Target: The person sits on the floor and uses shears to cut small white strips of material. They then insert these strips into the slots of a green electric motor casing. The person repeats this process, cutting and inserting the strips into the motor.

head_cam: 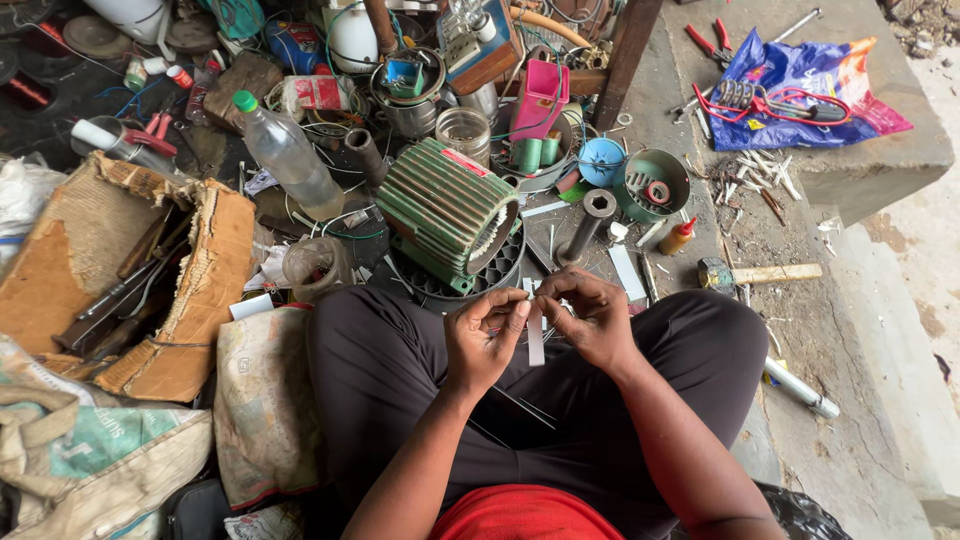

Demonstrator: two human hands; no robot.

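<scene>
Head view: both hands [540,325] pinch white strip [536,342]; torn cardboard box [215,290] holds tools [120,295].

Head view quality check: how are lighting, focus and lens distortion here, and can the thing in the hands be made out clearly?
Head view: soft daylight, brighter on the concrete ledge at right, dim over the clutter at upper left; no harsh glare. Wide-angle bending shows toward the edges. Focus is sharp on the green motor housing. The left hand and right hand pinch a pale strip, readable but small.

Both hands raised over the lap, left hand [487,335] and right hand [590,318] pinching fingertips
</scene>
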